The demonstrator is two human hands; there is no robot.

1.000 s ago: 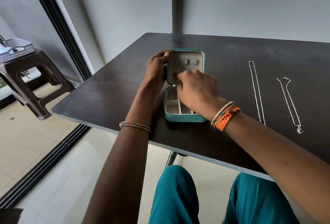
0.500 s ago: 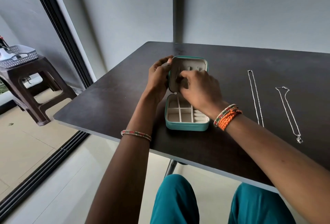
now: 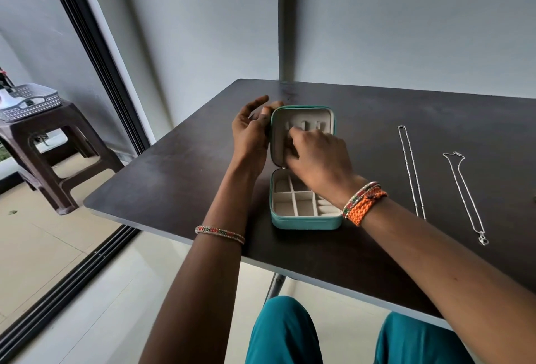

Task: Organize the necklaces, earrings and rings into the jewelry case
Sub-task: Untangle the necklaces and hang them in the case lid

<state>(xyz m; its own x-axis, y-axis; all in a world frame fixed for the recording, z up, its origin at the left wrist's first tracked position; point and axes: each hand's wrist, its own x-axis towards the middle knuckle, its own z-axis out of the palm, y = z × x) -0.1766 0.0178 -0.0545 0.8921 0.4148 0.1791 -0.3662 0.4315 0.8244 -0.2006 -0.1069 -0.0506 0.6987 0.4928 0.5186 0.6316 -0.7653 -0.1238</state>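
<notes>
The dark counter (image 3: 179,189) is seen from above, with the teal jewelry case (image 3: 304,223) set open near its front edge. The case's lid (image 3: 278,137) is held upright, its pale lining facing the person, and the divided tray (image 3: 293,204) is laid flat beneath it. At the far left, a brown stool (image 3: 58,146) is seen on the floor, with a grey basket (image 3: 32,101) carried on it.

The left hand (image 3: 249,134) is placed against the lid's left edge: the thumb is pressed to the rim, the other fingers are loosely spread behind it, so the grip is read as relaxed and steadying, not clenched. The right hand (image 3: 316,155) is reached into the lid's lining, fingers curled in against it; whether anything is pinched there cannot be told, since the fingertips are hidden.

Well to the right of the case, two necklaces are left lying stretched out on the counter, apart from each other: the beaded chain (image 3: 412,172) nearer the case, and the fine chain (image 3: 464,195) with a small pendant (image 3: 483,240) at its near end.
</notes>
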